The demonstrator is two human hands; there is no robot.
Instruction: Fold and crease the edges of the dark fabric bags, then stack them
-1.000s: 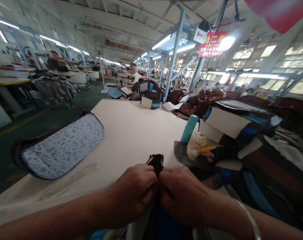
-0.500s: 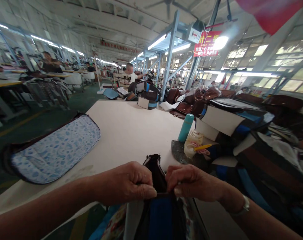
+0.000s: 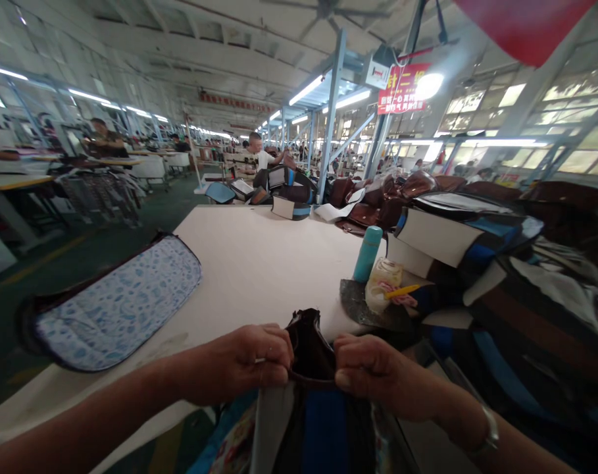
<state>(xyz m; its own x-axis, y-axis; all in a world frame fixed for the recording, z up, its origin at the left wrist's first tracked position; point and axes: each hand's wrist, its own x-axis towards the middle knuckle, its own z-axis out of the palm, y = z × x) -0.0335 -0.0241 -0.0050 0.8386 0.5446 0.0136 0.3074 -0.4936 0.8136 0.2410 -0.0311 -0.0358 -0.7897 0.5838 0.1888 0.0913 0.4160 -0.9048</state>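
A dark piece with a brown edge and a blue stripe [image 3: 324, 428] lies at the near side of the table, its dark upper part bowed open. My left hand [image 3: 249, 362] pinches its edge on the left. On the right, my right hand [image 3: 372, 365] grips the same edge between thumb and curled fingers, a metal bracelet on its wrist. At the table's left edge rests a panel with blue-patterned lining [image 3: 121, 303] and a dark rim, touched by neither hand.
The pale table [image 3: 259, 257] holds a turquoise bottle [image 3: 368, 253] and a jar [image 3: 381, 286] with a yellow-handled tool [image 3: 402, 291] on it. Bag pieces [image 3: 441, 234] are heaped at the right. A person [image 3: 262, 155] stands beyond the far edge.
Both hands have shifted slightly, the left one leftward, and the gap between them has widened. The dark edge between them now sags into a wider curve. The view has moved a little.
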